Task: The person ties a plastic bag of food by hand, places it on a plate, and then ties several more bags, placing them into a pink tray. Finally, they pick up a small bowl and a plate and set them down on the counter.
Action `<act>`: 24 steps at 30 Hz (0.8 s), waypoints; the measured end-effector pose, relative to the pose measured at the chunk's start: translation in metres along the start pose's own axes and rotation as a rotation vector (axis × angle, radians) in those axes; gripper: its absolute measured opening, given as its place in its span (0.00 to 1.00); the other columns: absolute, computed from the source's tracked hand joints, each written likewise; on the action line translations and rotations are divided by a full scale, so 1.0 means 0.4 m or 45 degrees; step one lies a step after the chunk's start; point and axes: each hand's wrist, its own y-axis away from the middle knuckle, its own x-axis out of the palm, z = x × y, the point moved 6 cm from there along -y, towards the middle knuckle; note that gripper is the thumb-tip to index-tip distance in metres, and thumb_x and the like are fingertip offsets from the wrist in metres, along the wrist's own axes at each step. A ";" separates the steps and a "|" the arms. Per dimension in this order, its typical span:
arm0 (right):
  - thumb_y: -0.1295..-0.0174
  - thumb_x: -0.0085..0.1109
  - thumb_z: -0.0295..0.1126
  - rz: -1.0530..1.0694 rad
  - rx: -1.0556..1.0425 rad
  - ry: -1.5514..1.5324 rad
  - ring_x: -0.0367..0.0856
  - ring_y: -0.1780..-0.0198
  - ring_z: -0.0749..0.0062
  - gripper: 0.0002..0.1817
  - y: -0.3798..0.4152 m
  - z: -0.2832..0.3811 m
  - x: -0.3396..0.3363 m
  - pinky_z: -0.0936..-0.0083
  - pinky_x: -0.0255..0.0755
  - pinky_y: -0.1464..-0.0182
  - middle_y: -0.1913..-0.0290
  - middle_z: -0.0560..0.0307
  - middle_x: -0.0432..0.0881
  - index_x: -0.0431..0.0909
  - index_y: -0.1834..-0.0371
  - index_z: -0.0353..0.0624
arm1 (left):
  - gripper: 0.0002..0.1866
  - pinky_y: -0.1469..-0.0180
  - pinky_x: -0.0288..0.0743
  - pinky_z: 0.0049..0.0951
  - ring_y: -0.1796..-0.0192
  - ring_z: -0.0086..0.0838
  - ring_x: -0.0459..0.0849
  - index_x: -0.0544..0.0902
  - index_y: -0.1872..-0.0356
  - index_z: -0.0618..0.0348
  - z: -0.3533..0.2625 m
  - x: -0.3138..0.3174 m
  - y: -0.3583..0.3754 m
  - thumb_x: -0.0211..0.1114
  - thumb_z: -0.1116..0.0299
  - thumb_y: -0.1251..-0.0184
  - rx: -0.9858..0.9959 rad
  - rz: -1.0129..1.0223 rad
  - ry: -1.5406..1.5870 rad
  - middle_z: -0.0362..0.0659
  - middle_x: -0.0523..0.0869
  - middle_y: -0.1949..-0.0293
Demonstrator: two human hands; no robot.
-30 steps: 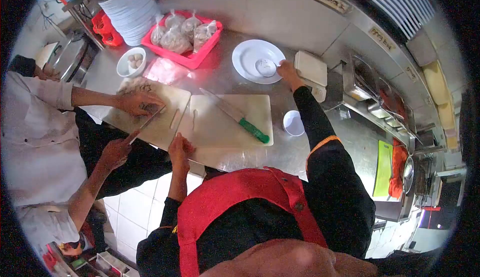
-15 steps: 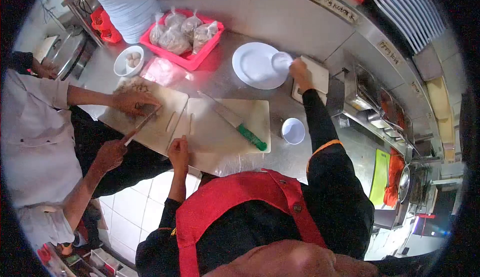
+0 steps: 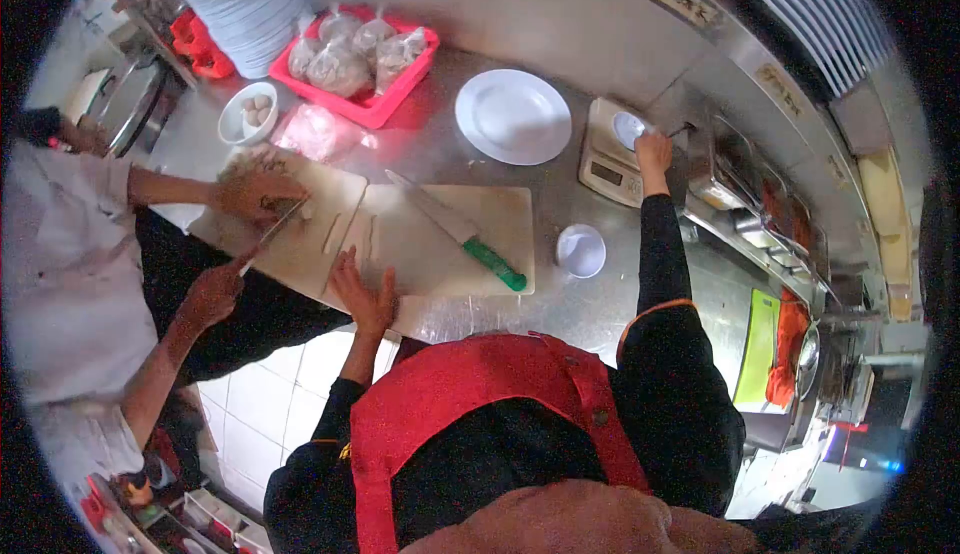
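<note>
My right hand (image 3: 655, 161) is closed on the rim of a small white bowl (image 3: 628, 130), which is over the platform of a white kitchen scale (image 3: 604, 146). With fingers spread, my left hand (image 3: 368, 300) rests at the near edge of a white cutting board (image 3: 430, 271) and holds nothing. A green-handled knife (image 3: 492, 262) lies diagonally across that board. Left of the scale is a large white plate (image 3: 513, 119). Another small white bowl (image 3: 581, 252) stands between the board and my right forearm.
At left, a co-worker's hands (image 3: 212, 294) cut food with a knife on a second board (image 3: 325, 209). Behind are a pink basket (image 3: 375, 111) of filled plastic bags, a bowl of round pale items (image 3: 247, 114) and stacked plates (image 3: 250, 24). Metal food containers (image 3: 725, 169) line the right.
My right hand has carried the small bowl rightward from the plate's edge to over the scale. The fingers of my left hand have opened out from a closed shape.
</note>
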 end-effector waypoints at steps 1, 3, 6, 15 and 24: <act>0.47 0.52 0.35 -0.165 0.093 -0.150 0.77 0.63 0.46 0.13 0.013 0.023 -0.021 0.59 0.69 0.58 0.62 0.40 0.78 0.78 0.66 0.37 | 0.35 0.41 0.48 0.50 0.43 0.49 0.61 0.63 0.42 0.61 0.002 -0.001 0.001 0.63 0.55 0.49 0.024 0.007 -0.046 0.57 0.67 0.47; 0.46 0.53 0.37 -0.176 -0.346 -0.180 0.78 0.65 0.50 0.16 0.010 0.037 0.086 0.61 0.70 0.61 0.61 0.43 0.78 0.74 0.58 0.39 | 0.35 0.41 0.48 0.49 0.43 0.49 0.61 0.63 0.42 0.61 0.002 -0.006 -0.001 0.63 0.55 0.50 -0.030 0.036 -0.050 0.57 0.67 0.47; 0.45 0.54 0.40 0.418 -0.644 -0.823 0.78 0.67 0.61 0.26 0.094 0.143 0.131 0.69 0.71 0.67 0.61 0.49 0.78 0.63 0.44 0.44 | 0.36 0.41 0.48 0.49 0.43 0.49 0.61 0.63 0.42 0.61 -0.011 -0.009 -0.014 0.64 0.55 0.51 -0.072 0.052 -0.043 0.57 0.67 0.48; 0.48 0.58 0.27 0.604 -0.754 -0.488 0.79 0.71 0.75 0.30 0.344 0.165 0.003 0.77 0.71 0.69 0.67 0.55 0.81 0.61 0.40 0.50 | 0.37 0.41 0.50 0.49 0.45 0.49 0.64 0.64 0.43 0.60 0.002 0.006 -0.003 0.65 0.53 0.54 -0.017 0.040 -0.007 0.54 0.69 0.49; 0.51 0.60 0.35 0.632 -0.241 -0.332 0.82 0.64 0.63 0.23 0.457 -0.035 -0.019 0.68 0.73 0.62 0.69 0.50 0.81 0.69 0.50 0.44 | 0.37 0.43 0.52 0.49 0.45 0.47 0.65 0.66 0.44 0.61 -0.008 0.008 -0.001 0.66 0.51 0.54 -0.012 0.067 -0.112 0.53 0.71 0.50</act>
